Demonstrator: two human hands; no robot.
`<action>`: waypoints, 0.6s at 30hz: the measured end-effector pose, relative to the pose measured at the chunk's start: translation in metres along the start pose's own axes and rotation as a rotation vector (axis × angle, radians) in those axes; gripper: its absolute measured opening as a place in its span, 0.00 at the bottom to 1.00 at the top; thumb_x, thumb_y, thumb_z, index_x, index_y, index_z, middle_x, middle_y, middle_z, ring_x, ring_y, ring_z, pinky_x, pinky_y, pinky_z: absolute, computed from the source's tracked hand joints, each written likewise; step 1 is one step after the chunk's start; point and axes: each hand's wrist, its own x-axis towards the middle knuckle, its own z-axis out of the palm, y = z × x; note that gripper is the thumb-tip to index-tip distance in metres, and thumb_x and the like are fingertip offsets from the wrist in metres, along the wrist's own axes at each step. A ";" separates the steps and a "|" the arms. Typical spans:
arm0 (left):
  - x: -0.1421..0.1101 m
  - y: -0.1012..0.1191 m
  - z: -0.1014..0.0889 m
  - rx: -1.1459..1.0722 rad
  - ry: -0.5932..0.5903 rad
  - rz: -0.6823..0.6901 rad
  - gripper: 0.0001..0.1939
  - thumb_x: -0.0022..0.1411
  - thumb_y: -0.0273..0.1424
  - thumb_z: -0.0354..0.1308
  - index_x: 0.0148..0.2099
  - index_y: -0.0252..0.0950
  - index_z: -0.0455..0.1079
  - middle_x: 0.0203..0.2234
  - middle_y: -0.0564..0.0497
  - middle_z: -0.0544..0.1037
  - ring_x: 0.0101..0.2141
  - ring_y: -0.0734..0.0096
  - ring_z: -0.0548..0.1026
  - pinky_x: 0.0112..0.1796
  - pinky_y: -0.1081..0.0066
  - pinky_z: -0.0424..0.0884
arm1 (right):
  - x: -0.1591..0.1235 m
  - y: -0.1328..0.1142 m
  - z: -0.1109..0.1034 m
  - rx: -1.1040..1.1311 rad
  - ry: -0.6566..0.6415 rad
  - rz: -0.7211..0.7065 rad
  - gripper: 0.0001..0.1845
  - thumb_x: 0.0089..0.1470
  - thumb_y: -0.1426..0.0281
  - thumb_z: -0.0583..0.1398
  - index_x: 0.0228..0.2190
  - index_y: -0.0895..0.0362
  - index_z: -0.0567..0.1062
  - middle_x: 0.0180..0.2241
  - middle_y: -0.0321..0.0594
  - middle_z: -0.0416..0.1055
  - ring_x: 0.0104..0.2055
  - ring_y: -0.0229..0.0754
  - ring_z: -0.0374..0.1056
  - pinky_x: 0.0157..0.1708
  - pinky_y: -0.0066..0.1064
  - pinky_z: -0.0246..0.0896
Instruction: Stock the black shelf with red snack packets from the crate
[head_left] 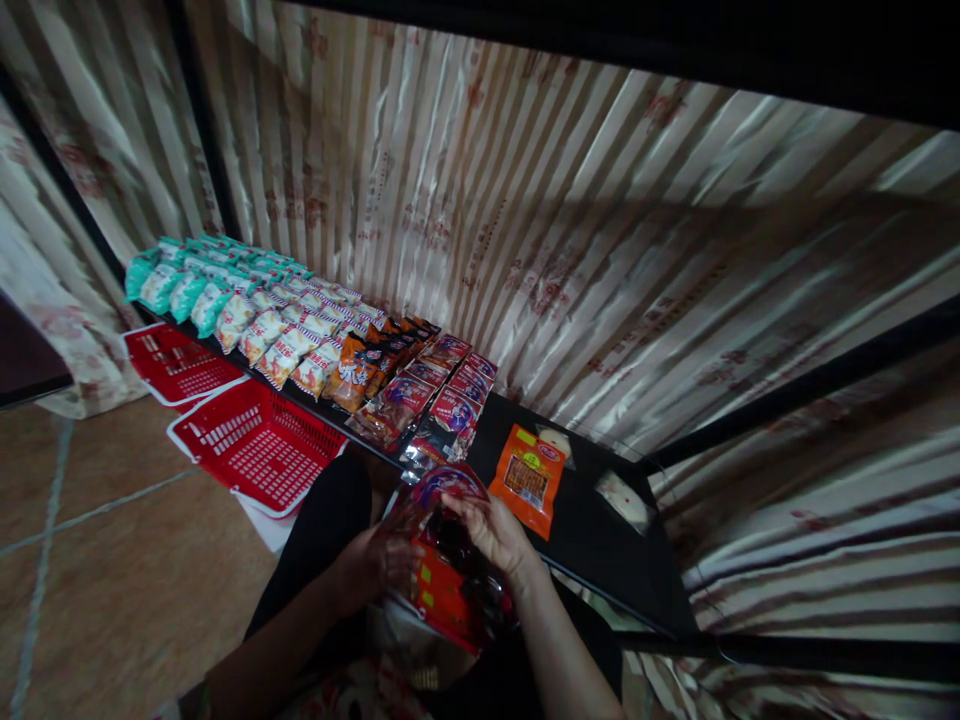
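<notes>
Above my lap, my right hand (491,535) grips a shiny dark-red snack packet (448,485) with purple and white print, its thumb lying across the front. My left hand (390,562) is curled against the packet's left side; its fingers are dim and slightly blurred. Below and between my hands are orange-red packets (442,595) with yellow labels, partly covered by my hands and dark shiny wrapping. Just ahead on the black shelf (585,560) lie rows of similar red packets (454,408). Right of them rests a flat orange packet (529,478) with a clear window.
Several orange-black bags (352,372), white bags (279,345) and teal bags (184,292) line the shelf's left part. Two small pale packets, one a clear-wrapped packet (624,500), lie at its right. Red baskets (262,450) stand on the tiled floor. A striped curtain (480,200) hangs behind.
</notes>
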 end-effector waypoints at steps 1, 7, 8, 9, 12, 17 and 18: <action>0.001 0.000 -0.003 -0.026 -0.024 0.015 0.16 0.53 0.35 0.58 0.42 0.30 0.70 0.36 0.40 0.77 0.36 0.62 0.76 0.42 0.65 0.68 | 0.001 -0.001 0.002 0.012 -0.003 0.009 0.05 0.47 0.79 0.56 0.24 0.63 0.72 0.31 0.49 0.76 0.30 0.34 0.73 0.25 0.15 0.64; -0.002 0.008 -0.004 -0.161 -0.189 0.017 0.14 0.52 0.31 0.59 0.40 0.24 0.71 0.40 0.37 0.76 0.45 0.58 0.73 0.52 0.64 0.60 | 0.005 -0.008 0.023 0.118 -0.037 -0.059 0.06 0.52 0.73 0.57 0.27 0.64 0.71 0.31 0.51 0.76 0.35 0.42 0.74 0.25 0.17 0.68; -0.003 0.010 -0.002 -0.167 -0.221 0.013 0.14 0.53 0.31 0.58 0.39 0.24 0.71 0.40 0.37 0.76 0.46 0.57 0.72 0.52 0.64 0.60 | 0.005 -0.010 0.027 0.135 -0.040 -0.072 0.09 0.54 0.70 0.56 0.31 0.65 0.72 0.31 0.51 0.76 0.35 0.43 0.74 0.24 0.18 0.68; -0.004 0.013 0.000 -0.166 -0.240 0.020 0.15 0.53 0.31 0.58 0.40 0.25 0.71 0.41 0.38 0.76 0.46 0.57 0.72 0.52 0.63 0.60 | 0.004 -0.012 0.031 0.147 -0.040 -0.072 0.13 0.56 0.67 0.55 0.33 0.67 0.72 0.31 0.52 0.76 0.35 0.43 0.74 0.25 0.19 0.69; -0.006 0.019 0.007 -0.100 -0.204 0.124 0.16 0.53 0.28 0.60 0.46 0.31 0.70 0.43 0.44 0.75 0.46 0.57 0.71 0.51 0.60 0.62 | 0.003 -0.018 0.041 0.151 -0.010 -0.044 0.23 0.58 0.60 0.51 0.32 0.70 0.72 0.29 0.54 0.75 0.33 0.43 0.74 0.26 0.20 0.70; -0.005 0.029 0.011 0.085 -0.062 0.273 0.20 0.51 0.27 0.63 0.47 0.37 0.69 0.44 0.47 0.74 0.45 0.60 0.71 0.47 0.62 0.66 | 0.005 -0.024 0.048 0.139 0.061 -0.061 0.26 0.57 0.57 0.50 0.25 0.69 0.72 0.27 0.57 0.75 0.33 0.44 0.74 0.25 0.19 0.69; -0.004 0.031 0.011 0.091 -0.043 0.272 0.21 0.51 0.28 0.63 0.49 0.37 0.68 0.45 0.47 0.74 0.46 0.59 0.71 0.47 0.61 0.66 | 0.006 -0.025 0.050 0.145 0.069 -0.060 0.27 0.57 0.57 0.51 0.24 0.68 0.72 0.28 0.59 0.74 0.33 0.45 0.74 0.24 0.19 0.69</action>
